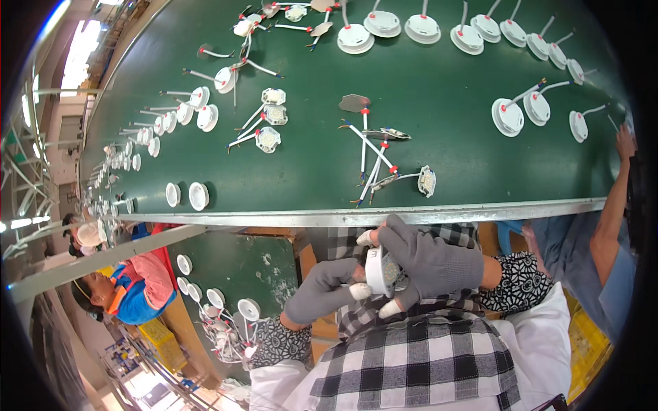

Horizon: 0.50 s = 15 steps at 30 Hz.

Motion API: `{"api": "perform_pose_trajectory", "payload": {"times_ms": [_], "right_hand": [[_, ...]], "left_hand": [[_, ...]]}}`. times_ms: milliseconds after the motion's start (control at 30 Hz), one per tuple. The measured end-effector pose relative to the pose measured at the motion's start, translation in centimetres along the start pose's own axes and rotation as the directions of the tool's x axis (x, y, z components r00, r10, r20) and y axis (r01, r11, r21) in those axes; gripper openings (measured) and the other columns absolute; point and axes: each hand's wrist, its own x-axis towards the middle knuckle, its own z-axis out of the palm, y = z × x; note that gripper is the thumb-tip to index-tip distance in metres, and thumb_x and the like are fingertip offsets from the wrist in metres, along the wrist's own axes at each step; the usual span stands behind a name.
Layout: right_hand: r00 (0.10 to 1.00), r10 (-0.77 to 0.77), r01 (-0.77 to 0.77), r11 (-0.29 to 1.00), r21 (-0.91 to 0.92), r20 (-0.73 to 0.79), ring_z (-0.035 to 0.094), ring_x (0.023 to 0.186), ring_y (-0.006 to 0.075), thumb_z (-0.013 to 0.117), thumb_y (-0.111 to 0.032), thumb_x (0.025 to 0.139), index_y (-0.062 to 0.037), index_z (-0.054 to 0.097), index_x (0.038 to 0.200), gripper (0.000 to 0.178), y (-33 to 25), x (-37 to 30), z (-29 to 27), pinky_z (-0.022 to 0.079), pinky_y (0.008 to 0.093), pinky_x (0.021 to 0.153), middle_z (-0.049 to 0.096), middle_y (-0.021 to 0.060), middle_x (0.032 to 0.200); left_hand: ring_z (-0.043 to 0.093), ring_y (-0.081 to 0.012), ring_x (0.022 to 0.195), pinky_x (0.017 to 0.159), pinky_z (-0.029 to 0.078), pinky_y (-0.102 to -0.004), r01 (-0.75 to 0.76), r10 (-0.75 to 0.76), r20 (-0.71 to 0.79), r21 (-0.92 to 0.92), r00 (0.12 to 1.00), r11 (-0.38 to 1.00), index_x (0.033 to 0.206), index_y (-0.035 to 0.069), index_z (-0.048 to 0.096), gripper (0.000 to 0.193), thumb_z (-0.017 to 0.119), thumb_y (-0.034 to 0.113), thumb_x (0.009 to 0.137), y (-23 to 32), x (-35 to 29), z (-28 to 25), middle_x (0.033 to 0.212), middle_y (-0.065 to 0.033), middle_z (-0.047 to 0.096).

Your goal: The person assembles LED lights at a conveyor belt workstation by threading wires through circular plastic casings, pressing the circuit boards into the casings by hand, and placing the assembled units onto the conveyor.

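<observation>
Close to my lap, in front of the bench edge, I hold a small round white LED lamp housing (374,268) between both hands. Its opening faces right, and a light board with small LEDs (391,274) shows inside it. My left hand (321,293), in a grey glove with bare or wrapped fingertips, grips the housing's lower left side. My right hand (433,262), gloved the same way, closes over it from above and the right; its palm hides part of the rim. Nearest on the bench lies a loose LED board (426,181) with a white cable.
The green bench (295,185) has a metal edge (356,216). Wired boards lie mid-bench; finished-looking white lamps (422,29) line the far side. Two white rings (198,196) sit near the edge. A side table (274,260) holds rings and tangled boards. A co-worker's arm (612,205) reaches in at right.
</observation>
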Motion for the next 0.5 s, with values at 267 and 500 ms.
{"api": "perform_pose_trajectory", "payload": {"times_ms": [267,500], "right_hand": [[0.986,0.075,-0.142,0.842,0.521,0.149,0.058,0.106,0.0238,0.080,-0.042,0.065,-0.0116,0.042,0.129,0.080,2.3,-0.4,1.2,0.045,0.0357,0.090,0.056,0.0095,0.113],[0.997,-0.008,-0.032,0.871,0.489,0.079,0.056,0.102,0.0180,0.080,-0.042,0.063,-0.0090,0.048,0.123,0.076,1.8,-0.6,1.3,0.043,0.0323,0.090,0.056,0.0062,0.108]], "left_hand": [[0.060,-0.0076,0.087,0.076,0.047,-0.0237,0.210,-0.211,0.005,-0.138,0.977,0.968,0.112,0.002,0.056,0.019,0.055,0.012,0.096,1.4,-1.4,1.8,0.105,-0.0033,0.063],[0.053,-0.0021,0.072,0.061,0.041,-0.0180,0.172,-0.171,0.023,-0.082,0.985,0.982,0.110,0.003,0.058,0.021,0.055,0.020,0.097,2.9,-1.7,2.8,0.087,0.0016,0.058]]}}
